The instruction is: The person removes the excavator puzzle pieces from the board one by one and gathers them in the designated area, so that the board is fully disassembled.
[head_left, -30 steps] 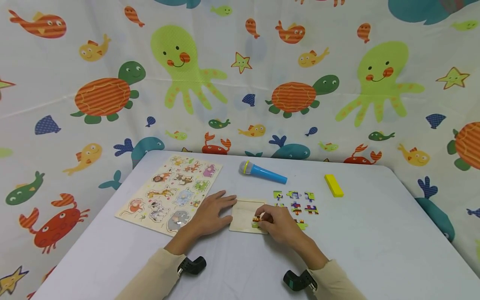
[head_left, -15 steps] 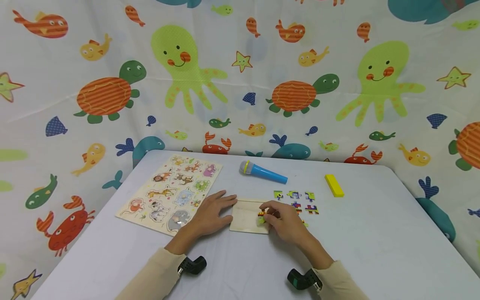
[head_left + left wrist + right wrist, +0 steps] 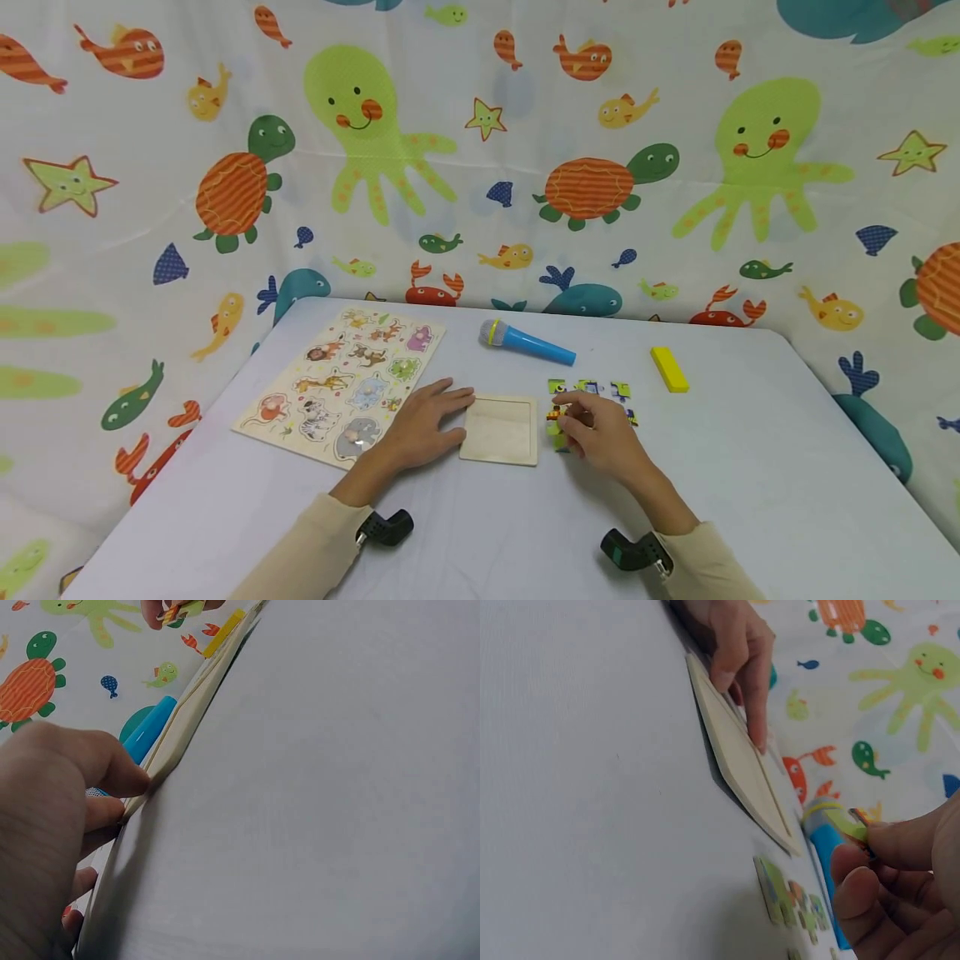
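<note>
My left hand (image 3: 423, 427) rests at the left side of a small square wooden puzzle tray (image 3: 498, 431), fingers spread, with thumb and fingertips right at its edge in the left wrist view. The tray's recessed face is bare. Off the tray's right side, my right hand (image 3: 606, 435) pinches a jigsaw piece (image 3: 845, 825) between thumb and fingers; it is green with some orange. Under and behind that hand lie several more jigsaw pieces (image 3: 620, 390) on the white table, partly hidden by it in the head view.
A larger animal puzzle board (image 3: 341, 379) lies at the left, close to my left forearm. Behind the tray is a blue toy microphone (image 3: 532, 343). A yellow block (image 3: 669, 370) sits at the back right. A curtain with sea animals (image 3: 450, 167) hangs behind the table.
My right hand has moved right with the jigsaw piece, from over the tray to above the loose pieces. The tray's face is now uncovered. My left hand stays in place.
</note>
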Demonstrator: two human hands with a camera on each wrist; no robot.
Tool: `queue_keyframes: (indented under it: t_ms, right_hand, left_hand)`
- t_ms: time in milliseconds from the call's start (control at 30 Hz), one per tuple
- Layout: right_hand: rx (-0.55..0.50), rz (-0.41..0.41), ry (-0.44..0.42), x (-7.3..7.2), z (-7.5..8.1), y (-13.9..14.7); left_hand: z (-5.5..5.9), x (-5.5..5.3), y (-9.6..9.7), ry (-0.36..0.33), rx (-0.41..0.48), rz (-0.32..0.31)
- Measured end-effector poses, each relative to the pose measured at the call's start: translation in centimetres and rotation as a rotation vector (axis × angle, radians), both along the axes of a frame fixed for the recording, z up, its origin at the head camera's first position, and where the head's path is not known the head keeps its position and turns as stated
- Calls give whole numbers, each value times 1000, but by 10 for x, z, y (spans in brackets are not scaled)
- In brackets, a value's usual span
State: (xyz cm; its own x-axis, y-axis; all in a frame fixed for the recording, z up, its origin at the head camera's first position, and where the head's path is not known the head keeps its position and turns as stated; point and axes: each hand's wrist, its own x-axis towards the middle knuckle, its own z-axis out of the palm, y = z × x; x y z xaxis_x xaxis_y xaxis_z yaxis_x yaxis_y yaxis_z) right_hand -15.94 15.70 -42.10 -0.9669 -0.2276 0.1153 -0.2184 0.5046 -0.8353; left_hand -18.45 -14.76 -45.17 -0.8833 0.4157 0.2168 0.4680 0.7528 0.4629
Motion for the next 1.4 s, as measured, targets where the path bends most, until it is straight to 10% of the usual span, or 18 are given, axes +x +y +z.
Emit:
queue_keyframes:
  t_ms: [1400]
  right_hand:
    - [79, -227, -161, 6, -3, 86]
  left_hand:
    - [1, -1, 1, -38, -7, 14]
